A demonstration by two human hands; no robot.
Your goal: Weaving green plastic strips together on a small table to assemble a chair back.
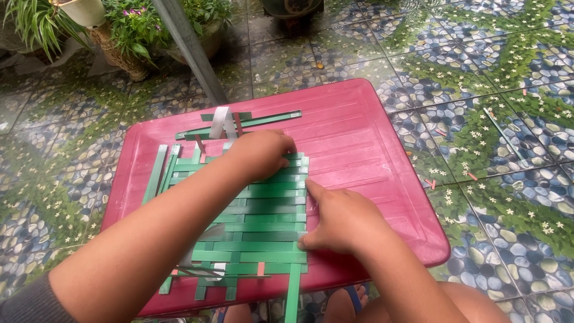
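A mat of woven green strips (257, 230) lies on a pink plastic table top (353, 137). My left hand (260, 152) rests fist-like on the mat's upper edge, pressing it down. My right hand (341, 221) lies at the mat's right edge, fingertips touching the ends of the green strips. Loose green strips (156, 173) stick out on the left, and one strip (292, 293) hangs off the front edge. A white strip (221, 122) and more green strips (263, 119) lie above the mat.
The table stands on a tiled floor with a pebble and flower pattern (490, 143). Potted plants (134, 30) and a grey metal pole (191, 48) stand at the back left. Small strip scraps (502, 134) lie on the floor to the right. My foot in a sandal (347, 302) shows below the table.
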